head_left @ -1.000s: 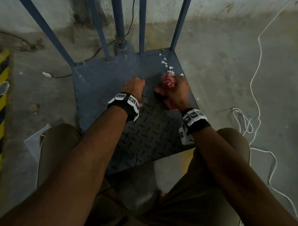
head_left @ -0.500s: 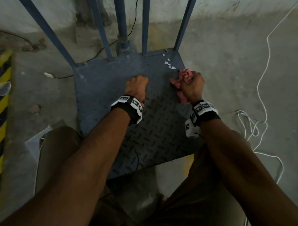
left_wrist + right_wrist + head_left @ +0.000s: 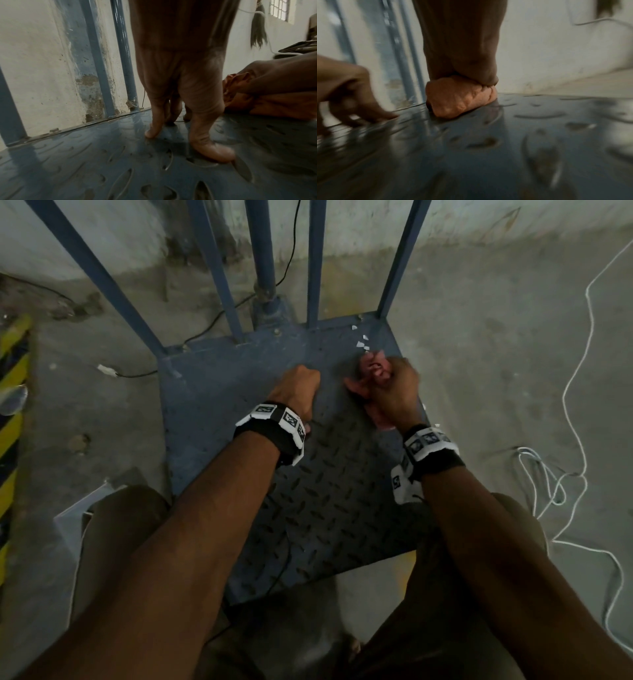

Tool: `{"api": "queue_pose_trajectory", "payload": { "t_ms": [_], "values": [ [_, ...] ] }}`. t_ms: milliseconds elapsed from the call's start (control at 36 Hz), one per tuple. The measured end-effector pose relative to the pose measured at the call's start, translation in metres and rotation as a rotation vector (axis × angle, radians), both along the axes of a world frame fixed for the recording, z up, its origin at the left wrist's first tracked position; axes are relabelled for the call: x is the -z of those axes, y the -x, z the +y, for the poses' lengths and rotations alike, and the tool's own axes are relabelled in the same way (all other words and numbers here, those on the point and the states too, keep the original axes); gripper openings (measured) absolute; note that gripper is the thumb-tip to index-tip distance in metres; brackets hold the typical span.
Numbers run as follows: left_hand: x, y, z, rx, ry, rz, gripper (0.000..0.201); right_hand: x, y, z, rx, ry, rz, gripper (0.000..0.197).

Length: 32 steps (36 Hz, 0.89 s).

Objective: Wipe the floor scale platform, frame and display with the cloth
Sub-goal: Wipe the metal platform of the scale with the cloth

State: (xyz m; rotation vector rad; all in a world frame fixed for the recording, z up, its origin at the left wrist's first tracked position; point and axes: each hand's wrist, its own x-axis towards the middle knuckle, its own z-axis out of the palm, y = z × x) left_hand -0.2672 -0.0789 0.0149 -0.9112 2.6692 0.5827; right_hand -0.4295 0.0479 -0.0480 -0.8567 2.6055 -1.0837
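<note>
The scale's blue checker-plate platform [image 3: 219,419] lies on the floor between my knees, with blue frame bars [image 3: 212,268] rising from its far edge. My right hand [image 3: 394,385] grips a bunched pink cloth [image 3: 373,371] and presses it on the platform near the far right corner. In the right wrist view, which is blurred, the cloth [image 3: 458,100] is squashed against the plate under my right hand [image 3: 462,54]. My left hand [image 3: 301,385] props on the plate beside it, its fingertips [image 3: 152,133] straight down on the metal and holding nothing. The display is out of view.
Small white scraps [image 3: 361,340] lie on the platform's far right corner. A loose white cord [image 3: 565,474] coils on the concrete at the right, and a black cable [image 3: 219,320] runs behind the frame. Yellow-black striping [image 3: 13,392] and a white sheet [image 3: 78,508] are at the left.
My right hand slid the cloth right along the far part of the platform, then a little back to the left. My left hand stayed propped in the same spot.
</note>
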Motion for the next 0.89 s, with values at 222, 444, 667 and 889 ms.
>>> {"api": "queue_pose_trajectory", "payload": {
  "t_ms": [222, 444, 667, 889],
  "values": [
    [0.007, -0.005, -0.001, -0.077, 0.051, 0.02, 0.067, -0.017, 0.034, 0.015, 0.138, -0.048, 0.054, 0.052],
    [0.006, -0.004, 0.0, -0.123, 0.048, -0.016, 0.072, -0.019, -0.023, -0.029, -0.188, 0.008, -0.02, 0.055],
    [0.009, 0.018, -0.008, -0.13, 0.017, -0.095, 0.08, -0.005, -0.012, -0.042, -0.175, -0.05, 0.022, 0.051],
    [0.009, 0.022, -0.025, -0.067, -0.028, -0.092, 0.073, -0.004, 0.047, -0.024, 0.09, -0.072, 0.102, 0.073]
  ]
}}
